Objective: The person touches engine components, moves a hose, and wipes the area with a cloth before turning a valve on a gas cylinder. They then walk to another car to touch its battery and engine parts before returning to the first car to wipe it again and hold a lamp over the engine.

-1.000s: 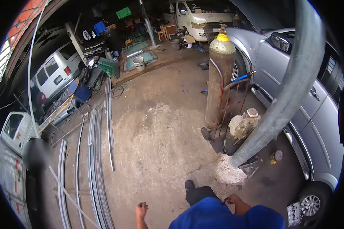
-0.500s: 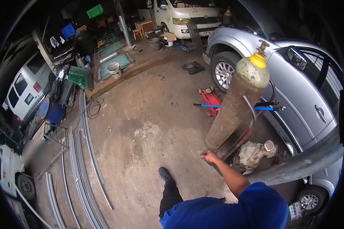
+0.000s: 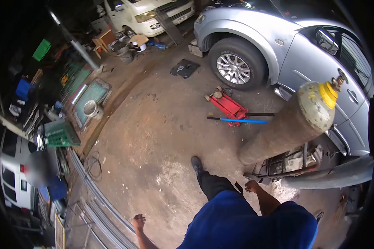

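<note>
My left hand (image 3: 139, 221) hangs low over the floor at the lower middle, fingers loosely bent and apart, holding nothing; the long metal bars (image 3: 99, 216) lie nearest to it. My right hand (image 3: 251, 186) is beside my thigh, its fingers partly spread with nothing visible in them. Just beyond it stands the metal frame of a hand truck (image 3: 274, 169). A tall, rusty gas cylinder (image 3: 280, 130) with a yellow collar and brass valve rises beside the frame, appearing tilted to the right. Neither hand visibly touches the cylinder.
A red floor jack (image 3: 229, 107) with a blue-and-black handle lies beyond the cylinder. The silver car (image 3: 295, 54) stands at right, near a thick grey pipe (image 3: 332, 176). A black panel (image 3: 184, 68) and grey bucket (image 3: 93, 109) are farther off. A blurred shape is at left.
My view has turned and moved forward, bringing the car and jack closer. My left hand has come into view. My right hand is now beside my thigh, and a different stride shows.
</note>
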The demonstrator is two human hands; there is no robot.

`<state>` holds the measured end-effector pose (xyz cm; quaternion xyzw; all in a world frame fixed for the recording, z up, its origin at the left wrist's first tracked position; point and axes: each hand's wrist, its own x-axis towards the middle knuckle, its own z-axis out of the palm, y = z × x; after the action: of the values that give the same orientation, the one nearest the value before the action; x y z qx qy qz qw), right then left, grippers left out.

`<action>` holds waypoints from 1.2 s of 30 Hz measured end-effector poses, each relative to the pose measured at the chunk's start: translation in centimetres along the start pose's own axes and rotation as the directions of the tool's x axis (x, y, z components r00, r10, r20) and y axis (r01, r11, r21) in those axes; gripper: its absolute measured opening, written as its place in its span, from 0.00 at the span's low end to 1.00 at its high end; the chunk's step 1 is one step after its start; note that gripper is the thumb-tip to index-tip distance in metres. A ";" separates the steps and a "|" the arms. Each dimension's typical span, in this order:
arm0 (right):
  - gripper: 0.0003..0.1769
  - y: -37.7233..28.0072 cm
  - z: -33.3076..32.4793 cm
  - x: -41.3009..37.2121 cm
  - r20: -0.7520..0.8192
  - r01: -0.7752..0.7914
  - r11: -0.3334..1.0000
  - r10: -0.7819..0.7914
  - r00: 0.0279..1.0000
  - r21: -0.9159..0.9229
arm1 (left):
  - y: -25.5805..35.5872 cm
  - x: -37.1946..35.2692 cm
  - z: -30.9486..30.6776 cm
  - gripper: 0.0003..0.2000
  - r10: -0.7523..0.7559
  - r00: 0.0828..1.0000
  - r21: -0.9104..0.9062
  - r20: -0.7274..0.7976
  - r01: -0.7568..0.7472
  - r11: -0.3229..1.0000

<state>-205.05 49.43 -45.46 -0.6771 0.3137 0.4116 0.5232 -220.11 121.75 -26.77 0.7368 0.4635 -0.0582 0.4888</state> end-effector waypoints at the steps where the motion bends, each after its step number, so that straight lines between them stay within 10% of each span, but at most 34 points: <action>1: 0.13 -0.5 0.4 2.2 -0.011 -0.059 0.997 0.059 0.998 -0.054 | 3.7 3.8 -0.2 0.16 0.031 0.999 0.017 -0.041 -0.030 0.999; 7: 0.14 -17.2 4.7 14.5 0.038 -0.188 0.977 0.193 0.980 -0.099 | 18.8 17.9 7.7 0.18 0.036 0.992 -0.253 0.122 -0.004 0.968; 9: 0.16 -27.0 5.4 20.7 0.130 -0.008 0.997 0.019 0.991 -0.083 | 21.8 20.1 12.2 0.19 -0.083 0.965 -0.177 0.248 0.130 0.976; 10: 0.13 -32.8 5.6 22.0 0.185 0.369 0.902 -0.332 0.925 -0.225 | 23.1 20.7 14.1 0.18 -0.122 0.943 -0.134 0.309 0.170 0.976; 11: 0.11 -40.5 6.7 21.9 0.207 0.447 0.316 -0.573 0.793 -0.837 | 24.1 21.4 15.9 0.17 -0.205 0.918 -0.127 0.339 0.261 0.957; 13: 0.14 -52.9 7.4 27.0 0.394 0.566 -0.089 -0.804 0.445 -0.820 | 26.1 23.4 18.4 0.17 -0.272 0.875 -0.085 0.401 0.331 0.940; 14: 0.16 -61.4 8.9 23.2 -0.094 0.471 0.593 -0.681 0.727 -0.653 | 27.3 24.8 19.3 0.16 -0.301 0.853 -0.063 0.426 0.360 0.931; 16: 0.18 -73.5 8.7 21.3 -0.027 0.568 0.811 -0.577 0.817 -0.137 | 29.7 28.2 20.6 0.16 -0.366 0.814 -0.025 0.450 0.422 0.906; 22: 0.15 -89.5 7.3 31.1 -0.148 0.616 0.787 -0.612 0.777 -0.022 | 39.7 42.8 21.6 0.15 -0.474 0.760 -0.001 0.445 0.529 0.848; 26: 0.11 -89.4 4.4 45.2 0.061 0.296 0.937 -0.312 0.948 0.185 | 51.9 57.0 20.6 0.15 -0.516 0.713 -0.110 0.475 0.630 0.769; 30: 0.15 -104.9 0.7 35.5 -0.437 0.605 0.713 -0.698 0.567 -0.355 | 68.1 73.2 18.5 0.15 -0.227 0.813 -0.006 0.536 0.272 0.962; 33: 0.20 -118.4 -6.6 28.2 -0.742 0.465 0.788 -0.578 0.338 -0.402 | 82.4 83.6 19.9 0.15 -0.027 0.904 0.200 0.426 -0.065 0.978; 34: 0.21 -122.6 -9.1 25.6 -0.803 0.529 0.805 -0.491 0.339 -0.269 | 87.3 86.8 20.9 0.14 0.001 0.915 0.084 0.404 -0.038 0.996; 35: 0.21 -123.8 -14.3 28.9 -0.808 0.589 0.698 -0.577 0.122 -0.409 | 91.7 89.9 21.8 0.13 0.017 0.928 -0.035 0.373 -0.004 0.999; 36: 0.21 -127.8 -16.6 25.5 -0.848 0.589 0.742 -0.501 0.170 -0.320 | 95.8 93.3 22.6 0.13 0.019 0.829 -0.284 0.558 0.169 0.944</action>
<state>-80.04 66.25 -8.59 -0.8284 0.2952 -0.2486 0.4060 -88.35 153.77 -24.84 0.5795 0.3342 -0.2119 0.7125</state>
